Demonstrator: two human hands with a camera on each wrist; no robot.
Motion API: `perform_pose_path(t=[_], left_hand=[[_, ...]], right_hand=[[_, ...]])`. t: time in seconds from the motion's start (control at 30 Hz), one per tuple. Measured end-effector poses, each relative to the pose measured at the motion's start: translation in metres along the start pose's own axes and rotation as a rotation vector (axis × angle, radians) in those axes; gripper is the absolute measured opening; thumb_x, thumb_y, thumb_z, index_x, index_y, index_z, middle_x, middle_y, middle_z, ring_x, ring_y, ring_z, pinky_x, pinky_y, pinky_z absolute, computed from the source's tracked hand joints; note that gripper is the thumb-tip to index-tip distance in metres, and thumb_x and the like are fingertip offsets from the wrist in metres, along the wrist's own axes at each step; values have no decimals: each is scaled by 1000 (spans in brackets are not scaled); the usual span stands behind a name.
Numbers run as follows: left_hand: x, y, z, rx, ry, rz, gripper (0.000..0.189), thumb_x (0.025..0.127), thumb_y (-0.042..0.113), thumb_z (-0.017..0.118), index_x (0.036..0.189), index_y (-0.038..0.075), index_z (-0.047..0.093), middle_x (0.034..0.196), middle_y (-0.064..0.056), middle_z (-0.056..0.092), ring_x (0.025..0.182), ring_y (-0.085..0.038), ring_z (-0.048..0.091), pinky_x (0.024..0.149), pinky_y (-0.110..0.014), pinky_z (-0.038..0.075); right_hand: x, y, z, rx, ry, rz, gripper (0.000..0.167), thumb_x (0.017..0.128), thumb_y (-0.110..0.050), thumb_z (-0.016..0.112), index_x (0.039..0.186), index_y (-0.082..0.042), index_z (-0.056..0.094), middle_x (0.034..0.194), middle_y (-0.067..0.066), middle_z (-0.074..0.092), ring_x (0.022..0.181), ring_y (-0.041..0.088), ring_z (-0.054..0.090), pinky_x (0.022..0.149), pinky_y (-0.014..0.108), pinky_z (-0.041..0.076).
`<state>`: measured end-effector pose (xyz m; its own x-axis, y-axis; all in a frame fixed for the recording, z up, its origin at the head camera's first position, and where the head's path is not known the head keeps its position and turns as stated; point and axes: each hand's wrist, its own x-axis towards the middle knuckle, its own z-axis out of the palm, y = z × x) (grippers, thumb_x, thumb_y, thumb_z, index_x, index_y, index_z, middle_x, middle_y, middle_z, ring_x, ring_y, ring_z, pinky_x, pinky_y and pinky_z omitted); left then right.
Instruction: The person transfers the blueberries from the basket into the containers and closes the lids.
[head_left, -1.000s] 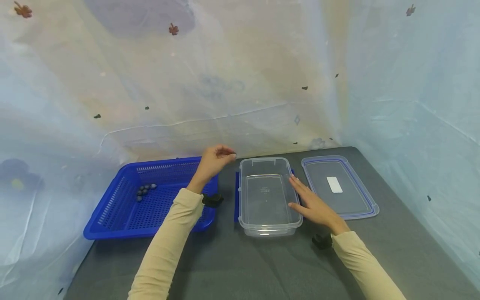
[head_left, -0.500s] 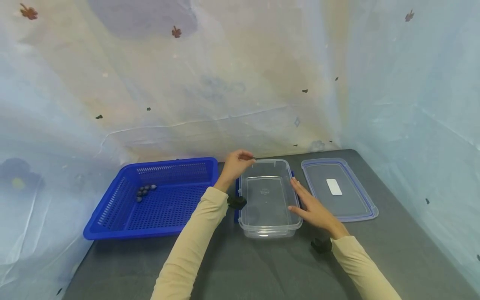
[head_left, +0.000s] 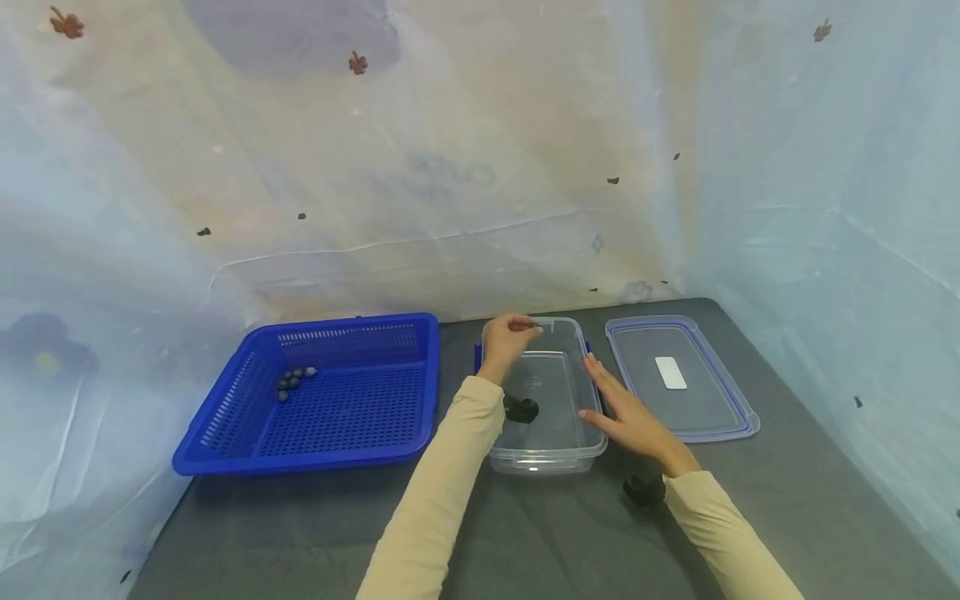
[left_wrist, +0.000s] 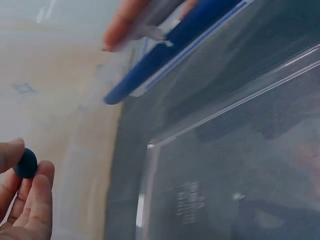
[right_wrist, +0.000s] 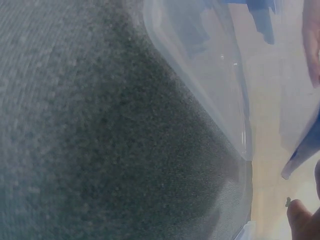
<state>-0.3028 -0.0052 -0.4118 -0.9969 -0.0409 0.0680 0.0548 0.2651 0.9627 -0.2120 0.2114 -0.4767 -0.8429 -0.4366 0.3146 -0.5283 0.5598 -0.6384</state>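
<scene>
My left hand [head_left: 507,343] pinches a small dark oval ball [left_wrist: 25,164] between thumb and fingertips; in the head view it is mostly hidden by the fingers. This hand is above the far left part of a clear plastic container [head_left: 551,425] with blue side flaps. Through the clear walls I make out no contents. My right hand [head_left: 633,421] has its fingers straight and touches the container's right rim. Several similar small dark balls [head_left: 292,379] lie in the far left part of a blue mesh basket [head_left: 300,462] to the left.
A clear lid [head_left: 708,404] with a blue seal and a white label lies flat right of the container. Everything stands on a grey table [head_left: 540,533]. Patterned sheeting [head_left: 480,167] hangs behind and at both sides.
My left hand has moved right, from beside the basket's right rim to above the container, carrying the dark ball. The right hand has stayed at the container's rim.
</scene>
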Motion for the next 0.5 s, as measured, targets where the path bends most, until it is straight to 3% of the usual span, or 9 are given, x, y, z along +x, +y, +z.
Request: perform_pose_path(t=[0.13,0.5], left_hand=[[-2,-8,14,14,8,-15,19,81,8,79,97,2,71,90,-6,68,85,-20,63,73,-30,52],[-4,-25,34,192,-25,-47,17,76,2,81,91,2,73,84,-5,69,78,-18,63,77,-32,51]], right_hand=[[0,1,0,4,3,-3,79,94,-25,63,154,-2,18,159,16,12,143,39,16,105,66,21],[0,-2,1,25,5,3,79,94,-24,63,154,-2,18,159,17,12,143,38,15,105,65,20]])
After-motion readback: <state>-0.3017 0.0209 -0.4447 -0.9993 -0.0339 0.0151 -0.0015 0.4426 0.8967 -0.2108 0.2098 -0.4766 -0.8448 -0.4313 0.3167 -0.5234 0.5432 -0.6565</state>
